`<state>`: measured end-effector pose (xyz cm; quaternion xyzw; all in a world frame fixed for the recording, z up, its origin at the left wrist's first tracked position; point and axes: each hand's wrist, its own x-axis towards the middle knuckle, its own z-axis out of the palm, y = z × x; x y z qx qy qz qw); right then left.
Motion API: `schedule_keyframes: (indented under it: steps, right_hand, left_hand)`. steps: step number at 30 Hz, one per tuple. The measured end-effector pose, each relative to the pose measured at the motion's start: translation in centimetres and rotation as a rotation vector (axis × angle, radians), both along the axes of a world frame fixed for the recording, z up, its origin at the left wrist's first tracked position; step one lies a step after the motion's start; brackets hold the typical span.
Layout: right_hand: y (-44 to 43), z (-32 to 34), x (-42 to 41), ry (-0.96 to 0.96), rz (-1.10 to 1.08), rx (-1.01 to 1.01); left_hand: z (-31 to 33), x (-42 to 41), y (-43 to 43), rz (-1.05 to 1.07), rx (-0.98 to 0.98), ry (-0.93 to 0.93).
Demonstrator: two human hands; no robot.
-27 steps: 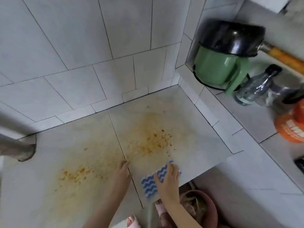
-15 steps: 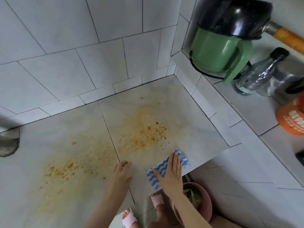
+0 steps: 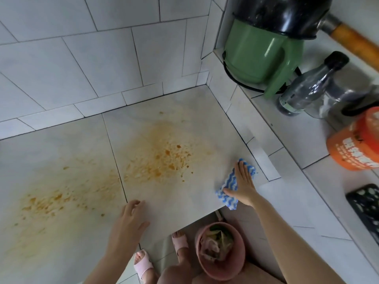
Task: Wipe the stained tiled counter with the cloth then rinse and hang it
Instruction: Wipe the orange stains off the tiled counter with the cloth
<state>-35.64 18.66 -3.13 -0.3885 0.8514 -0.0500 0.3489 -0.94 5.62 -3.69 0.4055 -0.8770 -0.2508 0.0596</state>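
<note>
The task is near its start: the right hand (image 3: 243, 186), fingers flat, presses the blue-and-white wavy-striped cloth (image 3: 232, 181) on the near right of the pale tiled counter (image 3: 184, 201), the left hand (image 3: 129, 220) rests open and empty, and the orange stains (image 3: 164, 158) are not yet wiped.

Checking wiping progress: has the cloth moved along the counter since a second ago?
Yes. The cloth, under the right hand, slid right along the counter front, away from the grout line toward the raised ledge.

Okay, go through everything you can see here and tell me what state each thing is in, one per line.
Counter: stained orange, not wiped yet.
Cloth: flat on the counter's right part, clear of the stains.
Right hand: pressed flat on the cloth.
Left hand: resting open on the counter edge, empty.
Green jug: upside down, under a black pan.
Clear bottle: capped.
Pink bin: open, holding scraps.
</note>
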Motion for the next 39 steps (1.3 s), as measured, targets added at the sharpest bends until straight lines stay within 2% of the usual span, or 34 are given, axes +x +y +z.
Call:
schedule_keyframes:
  steps: [4,6,9,11,13,15,19,26,32,36,39]
  right_hand:
    - [0.5,0.4,-3.6,-0.060,0.018,0.014]
    - [0.4,0.5,-3.1,-0.108,-0.113,-0.123]
    - [0.0,-0.3,-0.9,-0.009,-0.376,-0.337]
    - [-0.6,-1.5,0.1,0.052,-0.406,-0.286]
    - [-1.1,-2.9,0.5,0.202,-0.398,-0.223]
    - [-1.4,-3.7,0.7,0.355,-0.364,-0.224]
    - [-1.6,-3.9,1.0,0.498,-0.214,-0.257]
    - [-8.7,-5.0,7.1,0.475,0.066,-0.303]
    - [-10.9,-4.7,14.5,0.317,0.280,-0.427]
    - [-10.3,-4.8,12.4,0.385,0.396,-0.398]
    - [-9.6,-4.9,8.2,0.451,0.330,-0.341]
  left_hand:
    - [-0.5,0.3,0.7,-0.010,-0.025,-0.007]
    - [-0.6,0.1,0.9,-0.007,-0.032,0.001]
    - [-0.2,-0.1,1.3,0.036,-0.013,0.024]
    - [-0.2,-0.1,1.4,0.047,-0.024,0.009]
    - [-0.1,-0.1,1.4,0.057,-0.038,0.007]
    - [-0.1,0.0,1.5,0.064,-0.051,0.008]
    - [-0.3,0.7,1.7,0.055,-0.073,-0.014]
    - [-0.1,2.0,2.4,0.086,-0.112,-0.006]
    - [-0.1,3.9,2.6,0.134,-0.063,-0.006]
    - [0.2,4.4,2.3,0.163,-0.019,0.009]
    - [0.3,4.6,2.3,0.184,0.012,0.014]
